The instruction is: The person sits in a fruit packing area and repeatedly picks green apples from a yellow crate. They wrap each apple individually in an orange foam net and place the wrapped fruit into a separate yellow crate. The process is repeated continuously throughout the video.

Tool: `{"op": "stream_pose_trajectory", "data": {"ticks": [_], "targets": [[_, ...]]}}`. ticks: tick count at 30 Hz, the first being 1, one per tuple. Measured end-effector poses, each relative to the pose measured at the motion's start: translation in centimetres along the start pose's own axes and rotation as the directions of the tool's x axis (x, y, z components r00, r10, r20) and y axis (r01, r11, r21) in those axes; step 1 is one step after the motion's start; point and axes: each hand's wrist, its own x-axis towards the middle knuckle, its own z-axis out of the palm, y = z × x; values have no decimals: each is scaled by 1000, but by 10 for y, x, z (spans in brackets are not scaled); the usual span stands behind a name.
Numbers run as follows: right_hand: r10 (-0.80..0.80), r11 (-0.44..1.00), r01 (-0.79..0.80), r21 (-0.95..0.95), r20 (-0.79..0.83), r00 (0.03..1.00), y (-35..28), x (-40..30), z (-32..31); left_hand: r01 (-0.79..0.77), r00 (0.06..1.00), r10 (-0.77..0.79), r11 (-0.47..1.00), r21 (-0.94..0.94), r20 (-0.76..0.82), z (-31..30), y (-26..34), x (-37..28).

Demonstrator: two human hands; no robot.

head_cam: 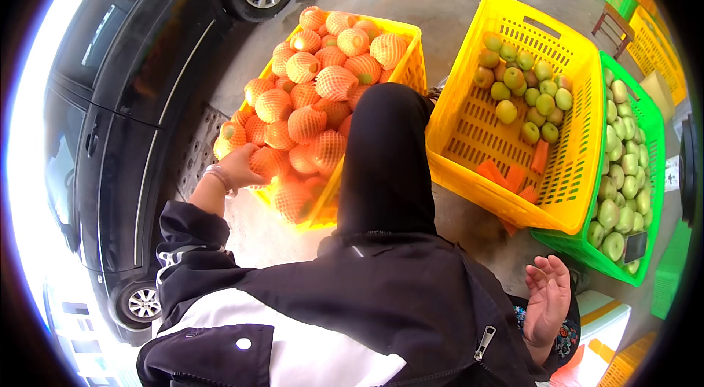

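Observation:
My left hand [239, 170], with bracelets at its wrist, grips a round fruit in an orange foam net [268, 162]. That fruit lies at the near left of a heap of netted fruits [308, 93], piled in a yellow plastic crate [416, 51]. My right hand [549, 299] is raised palm up with its fingers apart, nothing in it, beside my knee. Beyond it a second yellow crate [462, 161] tilts toward me. Loose green-brown fruits [514, 78] lie in its far part, and several orange foam nets [514, 177] lie nearer.
A green crate [654, 211] of pale green fruits [627, 167] stands under the right side of the tilted crate, with a small dark device [635, 247] on the fruits. A black car [148, 57] is at the left. More crates [654, 51] and a wooden stool [616, 27] stand far right.

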Motion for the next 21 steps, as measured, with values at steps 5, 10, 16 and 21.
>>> {"op": "stream_pose_trajectory", "data": {"ticks": [5, 10, 16, 21], "targets": [[22, 1000, -22, 22, -39, 999, 2, -5, -3, -50, 995, 34, 982, 183, 89, 30, -34, 9], [5, 999, -3, 32, -58, 998, 6, -6, -7, -142, 980, 139, 990, -11, -141, 81, -48, -22], [11, 999, -9, 38, -53, 999, 4, -4, -7, -201, 949, 206, 979, 44, -238, 84, -28, -20], [10, 999, -10, 35, -14, 1000, 0, 0, -2, -335, 918, 394, 829, 447, -43, 67, -43, -25]]}}
